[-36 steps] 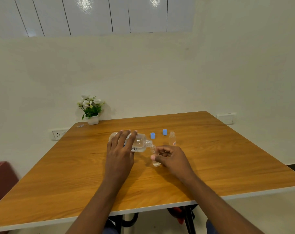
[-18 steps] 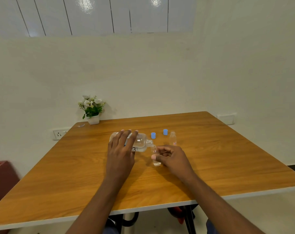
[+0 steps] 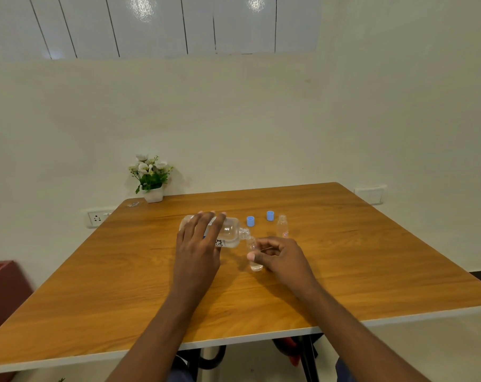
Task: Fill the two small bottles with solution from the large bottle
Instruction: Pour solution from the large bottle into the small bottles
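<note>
My left hand [image 3: 199, 244] grips the large clear bottle [image 3: 229, 235], tipped on its side with its mouth to the right, right over the open mouth of a small clear bottle [image 3: 254, 260]. My right hand [image 3: 279, 256] holds that small bottle upright on the wooden table [image 3: 344, 271], thumb and fingers round it; some liquid shows at its bottom. The second small bottle [image 3: 282, 226] stands open just behind my right hand. Two blue caps [image 3: 250, 221] [image 3: 270, 215] stand beyond the bottles.
A small white pot of flowers [image 3: 151, 179] stands at the table's far left corner. A wall socket [image 3: 97, 217] sits left of the table and a red-brown box [image 3: 2, 288] lies low at the left.
Both hands and both bottles stay almost in place; the large bottle remains tipped over the small one.
</note>
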